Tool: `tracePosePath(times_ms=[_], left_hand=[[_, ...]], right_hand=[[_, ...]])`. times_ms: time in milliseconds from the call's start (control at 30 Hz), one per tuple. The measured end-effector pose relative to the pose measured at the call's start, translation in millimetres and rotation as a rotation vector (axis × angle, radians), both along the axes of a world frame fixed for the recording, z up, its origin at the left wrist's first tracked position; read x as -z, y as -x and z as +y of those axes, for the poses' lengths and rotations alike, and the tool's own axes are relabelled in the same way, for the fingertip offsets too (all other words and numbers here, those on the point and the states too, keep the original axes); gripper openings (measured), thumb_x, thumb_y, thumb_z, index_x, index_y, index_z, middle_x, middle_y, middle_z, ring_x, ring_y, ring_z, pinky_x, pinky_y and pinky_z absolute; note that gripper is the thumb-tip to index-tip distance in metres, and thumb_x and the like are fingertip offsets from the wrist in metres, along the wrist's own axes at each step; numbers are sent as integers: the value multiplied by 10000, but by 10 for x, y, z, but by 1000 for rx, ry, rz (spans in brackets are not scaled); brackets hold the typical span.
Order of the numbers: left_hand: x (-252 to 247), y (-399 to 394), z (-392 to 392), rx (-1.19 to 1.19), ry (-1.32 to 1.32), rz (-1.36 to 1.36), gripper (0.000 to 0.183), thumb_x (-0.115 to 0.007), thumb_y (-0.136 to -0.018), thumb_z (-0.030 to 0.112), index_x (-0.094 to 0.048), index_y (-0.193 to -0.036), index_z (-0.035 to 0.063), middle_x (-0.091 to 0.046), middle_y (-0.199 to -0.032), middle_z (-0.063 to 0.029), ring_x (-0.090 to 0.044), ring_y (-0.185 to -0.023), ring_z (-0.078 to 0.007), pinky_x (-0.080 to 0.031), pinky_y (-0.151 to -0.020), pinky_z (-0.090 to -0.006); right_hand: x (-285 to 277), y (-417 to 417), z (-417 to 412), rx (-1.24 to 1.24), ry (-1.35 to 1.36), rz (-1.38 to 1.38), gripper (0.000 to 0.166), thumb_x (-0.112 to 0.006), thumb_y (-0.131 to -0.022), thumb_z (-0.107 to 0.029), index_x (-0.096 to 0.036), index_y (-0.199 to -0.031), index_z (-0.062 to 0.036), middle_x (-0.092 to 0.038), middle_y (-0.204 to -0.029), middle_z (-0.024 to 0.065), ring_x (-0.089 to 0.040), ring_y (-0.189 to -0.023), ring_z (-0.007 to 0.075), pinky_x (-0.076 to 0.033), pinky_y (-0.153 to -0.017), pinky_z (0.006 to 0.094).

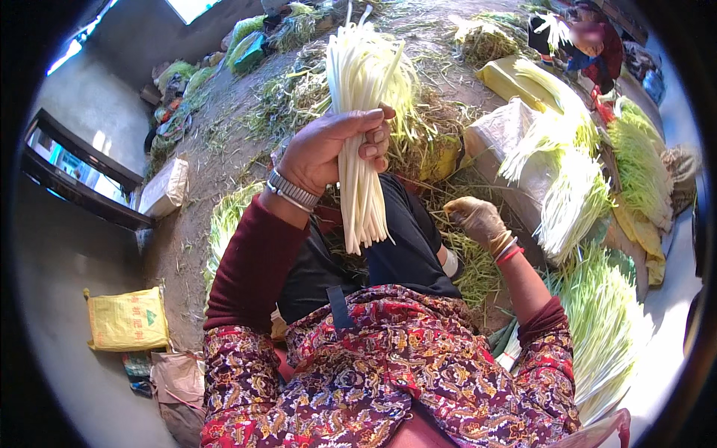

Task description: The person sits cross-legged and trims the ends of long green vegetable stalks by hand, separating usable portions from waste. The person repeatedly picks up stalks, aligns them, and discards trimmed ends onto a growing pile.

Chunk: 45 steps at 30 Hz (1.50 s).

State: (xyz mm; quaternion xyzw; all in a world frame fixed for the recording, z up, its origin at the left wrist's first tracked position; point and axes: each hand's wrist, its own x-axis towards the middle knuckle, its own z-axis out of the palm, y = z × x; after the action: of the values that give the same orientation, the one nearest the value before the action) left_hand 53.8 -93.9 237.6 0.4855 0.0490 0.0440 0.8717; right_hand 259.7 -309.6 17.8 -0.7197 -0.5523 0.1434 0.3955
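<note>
My left hand [347, 140], bare and with a metal watch band at the wrist, grips a bundle of pale leafy stalks [364, 196]. The cut-looking white ends hang down over my lap, while the yellow-green leaves rise above my fist. Off to the right, my right hand [476, 218] wears a thin, soiled glove with its fingers curled; whether anything small is between them I cannot tell. It is apart from the bundle, above loose green scraps [473, 263]. Beyond it, long pale stalks [571, 207] lie heaped over a whitish block [498, 134].
More stalks [599, 336] lie beside my right elbow, and others [238, 218] by my left forearm. Leaf litter [291, 101] covers the floor ahead. A yellow sack [129, 319] is at left. Another person [602, 50] sits at upper right, holding pale stalks.
</note>
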Motion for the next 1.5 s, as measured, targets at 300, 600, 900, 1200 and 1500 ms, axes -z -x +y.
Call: tracePosePath(times_ms=[300, 600, 900, 1200, 1500], left_hand=[[717, 149, -164, 24, 181, 75, 293, -625, -966, 181, -543, -1215, 48, -524, -867, -9, -528, -718, -114, -498, -700, -349], [993, 59, -162, -57, 226, 94, 432, -591, -941, 103, -500, -1345, -22, -607, -1266, -218, -634, -1154, -324, -482, -1039, -559], [1350, 88, -416, -23, 198, 166, 443, -590, -927, 72, -494, -1350, -17, -585, -1325, -270, -579, -1239, -400, -472, -1054, -533], [1345, 96, -674, -29, 95, 253, 498, -657, -911, 90, -490, -1368, -17, -615, -1288, -229, -629, -1167, -329, -519, -998, -477], [1352, 160, -696, -163, 141, 302, 438, -710, -885, 88, -566, -1290, 7, -657, -1186, -125, -657, -1053, -224, -572, -891, -424]], right_hand=[[-597, 975, -159, -320, 138, 824, 336, -734, -904, -184, -702, -1219, -73, -715, -929, 23, -630, -856, 93, -514, -773, 262], [-328, 1166, -281, -497, -64, 750, 158, -700, -928, -126, -739, -1047, -31, -760, -955, 86, -690, -851, 105, -547, -783, 270], [-532, 1119, -584, -187, 51, 969, 300, -605, -1013, -298, -736, -940, -38, -666, -805, -36, -496, -672, 46, -411, -596, 213], [-396, 1270, -346, -307, 163, 827, 288, -606, -1002, -318, -734, -937, -67, -708, -742, 37, -647, -672, 128, -519, -642, 306], [-404, 1438, -332, -239, 30, 611, 237, -646, -970, -299, -721, -1015, -78, -710, -795, 137, -698, -695, 248, -526, -622, 359]])
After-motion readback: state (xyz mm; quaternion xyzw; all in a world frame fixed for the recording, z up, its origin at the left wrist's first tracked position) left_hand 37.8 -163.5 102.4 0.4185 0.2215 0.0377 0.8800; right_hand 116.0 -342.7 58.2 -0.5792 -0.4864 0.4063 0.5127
